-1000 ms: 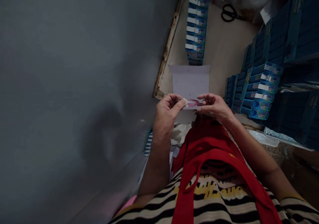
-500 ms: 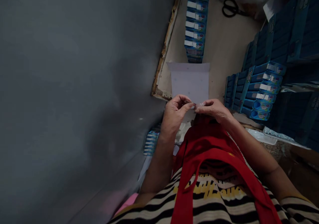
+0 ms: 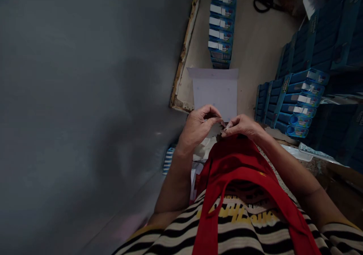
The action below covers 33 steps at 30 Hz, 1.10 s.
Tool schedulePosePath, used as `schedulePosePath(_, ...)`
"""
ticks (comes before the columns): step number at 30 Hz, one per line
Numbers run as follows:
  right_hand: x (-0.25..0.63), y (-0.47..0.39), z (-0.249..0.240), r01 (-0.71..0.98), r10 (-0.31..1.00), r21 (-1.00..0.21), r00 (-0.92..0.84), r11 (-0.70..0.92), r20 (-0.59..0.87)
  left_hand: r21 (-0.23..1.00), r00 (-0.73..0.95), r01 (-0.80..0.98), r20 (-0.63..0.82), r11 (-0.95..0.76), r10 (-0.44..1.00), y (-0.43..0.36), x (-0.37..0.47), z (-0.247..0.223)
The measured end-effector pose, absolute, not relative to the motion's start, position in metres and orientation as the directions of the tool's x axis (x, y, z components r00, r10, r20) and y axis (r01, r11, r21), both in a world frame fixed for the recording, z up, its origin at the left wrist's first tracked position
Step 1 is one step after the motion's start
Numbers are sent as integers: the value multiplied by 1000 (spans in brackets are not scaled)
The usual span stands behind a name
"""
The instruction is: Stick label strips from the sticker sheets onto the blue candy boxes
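Note:
My left hand [image 3: 200, 125] and my right hand [image 3: 241, 126] meet close together in front of my body, over the near edge of the table. Both are closed, thumb against fingers. A small, clear, crinkled piece [image 3: 227, 127] that looks like plastic shows at the fingertips of my right hand. The fingertips of my left hand pinch at the same spot; what they grip is too small to name. Just beyond the hands lies a pale sheet of paper [image 3: 215, 90] with its far edge folded up.
A row of blue boxes with white labels [image 3: 222, 24] stands beyond the sheet. Stacked blue boxes [image 3: 297, 98] rise at the right. Black-handled scissors [image 3: 263, 0] lie at the back. A grey wall [image 3: 85, 96] fills the left, beside the table's chipped edge [image 3: 181, 66].
The fingertips of my hands have drawn slightly apart, and my right fingers have turned, so the clear piece shows more. The view has shifted slightly.

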State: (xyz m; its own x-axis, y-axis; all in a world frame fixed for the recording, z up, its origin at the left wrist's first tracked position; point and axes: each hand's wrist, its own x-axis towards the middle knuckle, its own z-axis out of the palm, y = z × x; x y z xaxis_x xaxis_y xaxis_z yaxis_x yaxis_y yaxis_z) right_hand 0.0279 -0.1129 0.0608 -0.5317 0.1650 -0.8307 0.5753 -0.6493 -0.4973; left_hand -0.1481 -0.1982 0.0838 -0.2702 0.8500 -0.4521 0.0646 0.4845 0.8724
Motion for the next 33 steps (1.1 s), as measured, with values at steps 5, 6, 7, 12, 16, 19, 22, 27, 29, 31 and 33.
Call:
schedulePosePath(5,35,-124,42,699,35,-473,-542,-537,-840,886,-335,126,-386,447,860,-198,-160,95)
schedulePosePath(6,38,-129,39,728,11,-473,-539,-497,-842,895,-372,124,-358,428,856,-197,-165,97)
schedulePosePath(7,42,-133,36,739,0,-471,-537,-483,-843,905,-404,114,-335,410,851,-196,-170,100)
schedulePosePath(12,54,-145,41,379,355,-559,-487,-737,-798,925,-521,-52,-347,377,780,-194,-182,94)
schedulePosePath(16,53,-135,61,63,677,-761,-415,-645,-608,886,-566,-292,-463,359,682,-198,-171,77)
schedulePosePath(19,52,-123,73,35,762,-844,-410,-536,-501,858,-535,-379,-509,346,675,-197,-158,76)
schedulePosePath(22,53,-115,82,79,809,-889,-383,-451,-445,847,-476,-401,-517,348,711,-191,-146,84)
schedulePosePath(27,59,-118,101,261,891,-926,-295,-272,-345,854,-412,-379,-501,356,761,-183,-129,100)
schedulePosePath(29,62,-121,108,272,907,-932,-279,-239,-315,856,-386,-370,-495,361,779,-181,-122,103)
schedulePosePath(31,65,-123,112,249,912,-937,-270,-244,-309,856,-362,-370,-491,362,792,-179,-115,104)
schedulePosePath(33,68,-125,114,211,913,-940,-254,-269,-318,855,-338,-371,-489,364,804,-176,-107,105)
